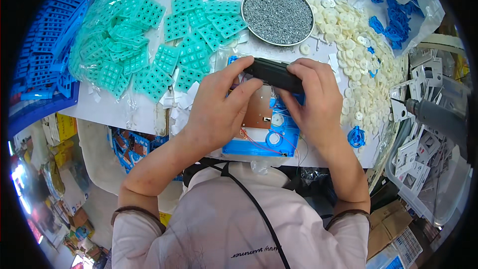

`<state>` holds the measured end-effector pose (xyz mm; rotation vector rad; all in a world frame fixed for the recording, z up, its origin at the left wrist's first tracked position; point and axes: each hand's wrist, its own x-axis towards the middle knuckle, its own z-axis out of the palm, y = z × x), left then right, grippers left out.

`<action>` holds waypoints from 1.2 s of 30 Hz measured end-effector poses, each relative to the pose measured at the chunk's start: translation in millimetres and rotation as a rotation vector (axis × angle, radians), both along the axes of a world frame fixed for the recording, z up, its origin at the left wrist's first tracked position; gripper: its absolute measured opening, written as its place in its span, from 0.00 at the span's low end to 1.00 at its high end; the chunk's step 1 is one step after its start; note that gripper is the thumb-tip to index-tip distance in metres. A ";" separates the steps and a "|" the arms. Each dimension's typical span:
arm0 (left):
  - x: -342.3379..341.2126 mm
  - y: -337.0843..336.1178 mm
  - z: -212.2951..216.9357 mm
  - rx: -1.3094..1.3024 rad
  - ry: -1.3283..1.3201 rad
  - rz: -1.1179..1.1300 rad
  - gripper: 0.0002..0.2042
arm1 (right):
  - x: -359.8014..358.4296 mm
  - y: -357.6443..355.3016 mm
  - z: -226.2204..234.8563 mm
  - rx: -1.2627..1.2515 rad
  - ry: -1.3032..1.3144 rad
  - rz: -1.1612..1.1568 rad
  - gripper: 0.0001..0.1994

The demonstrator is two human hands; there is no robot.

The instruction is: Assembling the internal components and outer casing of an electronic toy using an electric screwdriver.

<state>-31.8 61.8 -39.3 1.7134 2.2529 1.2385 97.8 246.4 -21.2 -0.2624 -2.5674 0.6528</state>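
A long black plastic piece (275,73) is held level between my two hands at the table's near side. My left hand (211,104) grips its left end between thumb and fingers. At the other end, my right hand (314,92) has its fingers over the top and its thumb below. Directly beneath lies a blue plastic housing (289,145) with its inside facing up. A brown circuit board (258,109) rests in it, and thin red wires (254,142) run across its lower part. My hands and the black piece cover the housing's far end.
Mint-green rubber keypads (194,57) are heaped on the left, some in clear plastic. A round metal dish (243,12) of small screws stands behind my hands. Cream plastic discs (356,65) spread rightward. A grey power screwdriver (438,117) hangs at right, above a bin (438,201) of white plates.
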 end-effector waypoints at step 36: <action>3.7 -1.6 -7.2 0.037 -0.067 0.056 0.29 | -12.4 31.7 24.8 -0.049 -0.102 0.269 0.16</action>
